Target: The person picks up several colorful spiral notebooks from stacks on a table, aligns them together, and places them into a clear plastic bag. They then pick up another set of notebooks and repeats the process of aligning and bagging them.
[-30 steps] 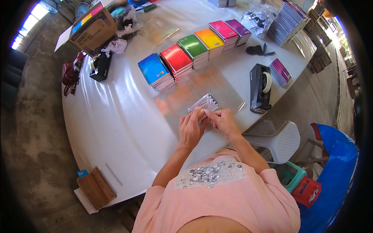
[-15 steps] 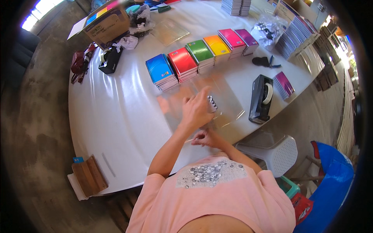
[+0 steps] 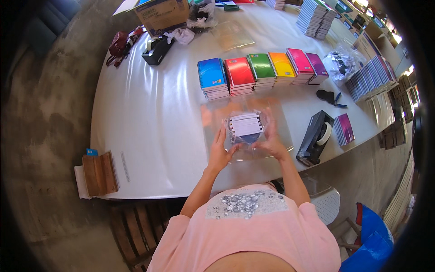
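Note:
A small bundle of spiral notebooks (image 3: 247, 124) in clear plastic is held upright between my two hands, its white page edges and dark coils facing up. My left hand (image 3: 221, 148) presses against its left side, fingers pointing away from me and thumb toward the near side. On the opposite side, my right hand (image 3: 273, 138) grips the bundle, its fingertips partly blurred behind the film. Beneath the bundle lie flat clear plastic sheets (image 3: 213, 131). Just beyond stand stacks of notebooks in a row, from blue (image 3: 212, 75) and red (image 3: 239, 72) to purple (image 3: 316, 65).
To the right sit a black tape dispenser (image 3: 316, 138), a small purple notebook stack (image 3: 344, 129) and blue-handled pliers (image 3: 339, 100). Another tape dispenser (image 3: 157, 51) and a cardboard box (image 3: 163, 17) are at far left. A wooden block (image 3: 99, 174) stands at the near-left corner.
My hands have moved apart to opposite sides of the bundle; before, the left reached over it and the right was low by the table edge. The view has shifted.

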`<state>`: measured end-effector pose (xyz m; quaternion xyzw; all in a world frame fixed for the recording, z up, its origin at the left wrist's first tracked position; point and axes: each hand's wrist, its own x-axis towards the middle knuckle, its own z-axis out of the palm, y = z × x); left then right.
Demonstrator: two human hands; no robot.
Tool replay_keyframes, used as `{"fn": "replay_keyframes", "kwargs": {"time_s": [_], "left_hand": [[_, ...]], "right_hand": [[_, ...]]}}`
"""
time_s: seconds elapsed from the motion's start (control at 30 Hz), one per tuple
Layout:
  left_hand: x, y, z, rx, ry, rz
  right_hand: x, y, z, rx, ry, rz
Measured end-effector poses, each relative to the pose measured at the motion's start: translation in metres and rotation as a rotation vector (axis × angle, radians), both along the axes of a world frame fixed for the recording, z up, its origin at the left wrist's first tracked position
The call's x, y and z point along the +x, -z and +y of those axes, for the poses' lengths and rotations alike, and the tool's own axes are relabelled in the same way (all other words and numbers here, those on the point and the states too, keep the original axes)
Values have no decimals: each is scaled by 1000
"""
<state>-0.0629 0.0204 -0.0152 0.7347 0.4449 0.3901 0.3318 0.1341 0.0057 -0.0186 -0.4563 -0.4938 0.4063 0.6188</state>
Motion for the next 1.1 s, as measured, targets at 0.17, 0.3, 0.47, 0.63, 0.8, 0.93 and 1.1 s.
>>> {"fn": "replay_keyframes", "kwargs": {"time_s": [0.17, 0.3, 0.47, 0.63, 0.8, 0.93, 1.1], "left_hand": [[-7, 4, -4, 228, -37, 21], [-11, -4, 4, 218, 49, -60], [-27, -17, 11, 284, 201, 177], [-20, -39, 23, 341, 364, 517], [-15, -52, 25, 338, 408, 603], [-8, -61, 26, 346, 391, 738], [-8, -75, 31, 272, 407, 816]], "right_hand": [[19, -11, -19, 139, -53, -475], [11, -31, -14, 160, -194, -832], [25, -50, 1, 129, -372, -1076], [34, -51, 5, 128, -485, -1084], [26, -64, 4, 121, -559, -1021], [31, -61, 6, 198, -598, -672], [64, -67, -3, -43, 219, -23]]}}
